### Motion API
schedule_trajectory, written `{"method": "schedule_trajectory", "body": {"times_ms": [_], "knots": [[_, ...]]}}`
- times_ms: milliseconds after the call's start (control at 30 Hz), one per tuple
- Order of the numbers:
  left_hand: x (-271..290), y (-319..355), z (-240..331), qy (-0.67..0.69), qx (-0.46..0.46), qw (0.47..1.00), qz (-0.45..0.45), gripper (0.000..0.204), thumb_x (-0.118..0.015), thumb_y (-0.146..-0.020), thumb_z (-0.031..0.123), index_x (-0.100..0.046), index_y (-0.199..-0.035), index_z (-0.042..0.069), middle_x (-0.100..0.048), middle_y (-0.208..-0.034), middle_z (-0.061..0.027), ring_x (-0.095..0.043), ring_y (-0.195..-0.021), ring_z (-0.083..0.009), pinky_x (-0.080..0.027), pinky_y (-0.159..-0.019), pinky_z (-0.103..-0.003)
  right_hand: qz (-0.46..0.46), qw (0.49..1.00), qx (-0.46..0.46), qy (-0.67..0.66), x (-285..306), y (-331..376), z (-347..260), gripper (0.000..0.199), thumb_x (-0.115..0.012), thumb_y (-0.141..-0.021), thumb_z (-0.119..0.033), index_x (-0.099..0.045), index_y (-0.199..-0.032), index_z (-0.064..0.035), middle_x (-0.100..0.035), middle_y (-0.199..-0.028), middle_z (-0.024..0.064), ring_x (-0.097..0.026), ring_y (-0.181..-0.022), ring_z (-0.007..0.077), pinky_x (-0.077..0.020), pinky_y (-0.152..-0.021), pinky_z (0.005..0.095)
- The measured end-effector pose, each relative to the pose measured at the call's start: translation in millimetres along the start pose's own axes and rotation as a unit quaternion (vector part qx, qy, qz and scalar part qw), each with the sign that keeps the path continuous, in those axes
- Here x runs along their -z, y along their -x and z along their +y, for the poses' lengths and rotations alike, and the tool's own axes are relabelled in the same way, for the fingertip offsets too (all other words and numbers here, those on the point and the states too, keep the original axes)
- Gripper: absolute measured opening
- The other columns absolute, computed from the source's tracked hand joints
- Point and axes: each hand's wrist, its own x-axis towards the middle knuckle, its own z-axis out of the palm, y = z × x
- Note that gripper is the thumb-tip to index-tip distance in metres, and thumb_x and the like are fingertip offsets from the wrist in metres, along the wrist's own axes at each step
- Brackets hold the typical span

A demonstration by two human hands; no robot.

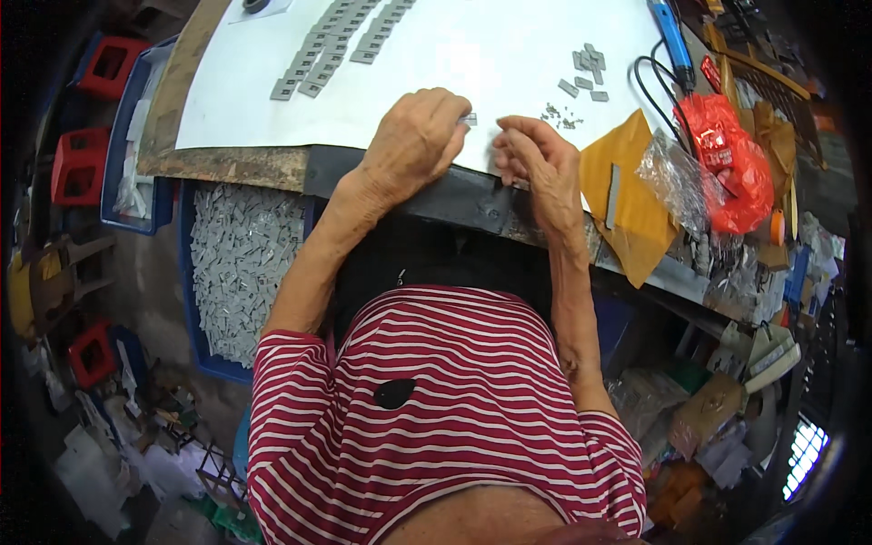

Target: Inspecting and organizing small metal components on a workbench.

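My left hand (pixel 413 136) is closed over the front edge of the white-topped table, pinching a small grey rectangular piece (pixel 470 119) whose end shows past the fingertips. A short gap to the right, my right hand (pixel 548 168) is held with curled fingers drawn together; whatever they hold is too small or hidden to make out. Just beyond it lie scattered tiny metal bits (pixel 561 116). Farther back is a loose group of grey flat pieces (pixel 590 68). Similar grey pieces (pixel 329 45) are set out in slanting rows at the far left of the white sheet (pixel 245 100).
A blue bin (pixel 245 272) full of small grey parts stands below the table's left edge. At right lie a yellow envelope (pixel 631 191), clear plastic, a red plastic bag (pixel 727 163) and a blue corded tool (pixel 672 41). Red stools (pixel 80 163) stand at far left.
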Motion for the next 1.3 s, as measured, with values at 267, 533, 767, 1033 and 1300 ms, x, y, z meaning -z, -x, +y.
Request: {"method": "schedule_trajectory", "body": {"times_ms": [267,533,767,1033,1300], "knots": [[-18.1,-10.1,19.9,0.08,-0.025,0.996,-0.011,0.015,-0.056,-0.075,0.002,-0.054,-0.089,-0.002,-0.057,-0.078,-0.0132,-0.057,-0.071,-0.0249,-0.047,-0.063,-0.033,-0.019,0.999,-0.015,-0.032,5.5,0.0,6.2,0.023,-0.049,-0.088,-0.015,-0.057,-0.091,0.007,-0.055,-0.062,0.0051,-0.048,-0.049,0.0081,-0.038,-0.044,0.0191],[-25.8,-8.6,23.8,0.106,0.005,0.994,-0.012,0.015,-0.057,-0.075,0.004,-0.055,-0.089,-0.002,-0.058,-0.077,-0.0137,-0.058,-0.069,-0.0252,-0.048,-0.062,-0.032,0.025,0.999,-0.023,-0.005,7.8,1.0,7.5,0.022,-0.049,-0.087,-0.013,-0.057,-0.084,0.0066,-0.052,-0.056,0.0031,-0.043,-0.042,0.006,-0.0318,-0.036,0.0184],[-18.7,-7.8,24.0,0.116,0.016,0.993,-0.028,0.018,-0.06,-0.076,0.006,-0.056,-0.091,-0.002,-0.06,-0.079,-0.0141,-0.061,-0.069,-0.0255,-0.049,-0.06,-0.032,0.049,0.998,-0.033,-0.022,3.4,1.6,5.9,0.019,-0.051,-0.086,-0.011,-0.057,-0.083,0.0069,-0.054,-0.057,0.0042,-0.045,-0.042,0.0066,-0.036,-0.035,0.0185],[-14.3,-4.0,11.8,0.108,0.0,0.993,-0.054,0.015,-0.056,-0.077,0.007,-0.053,-0.089,-0.001,-0.056,-0.071,-0.0134,-0.057,-0.067,-0.027,-0.047,-0.063,-0.035,0.006,0.999,-0.035,0.022,4.1,-3.9,6.2,0.021,-0.051,-0.086,-0.012,-0.057,-0.081,0.0073,-0.055,-0.058,0.0061,-0.047,-0.042,0.0083,-0.0374,-0.037,0.0194],[-0.3,1.5,-10.9,0.024,0.008,0.999,-0.039,0.014,-0.059,-0.076,0.01,-0.054,-0.086,0.001,-0.056,-0.071,-0.0113,-0.058,-0.069,-0.0241,-0.047,-0.064,-0.034,0.003,1.0,0.008,0.013,-1.1,-2.2,6.6,0.023,-0.051,-0.087,-0.013,-0.058,-0.091,0.0085,-0.057,-0.066,0.0084,-0.05,-0.048,0.0101,-0.0407,-0.043,0.0209]]}}
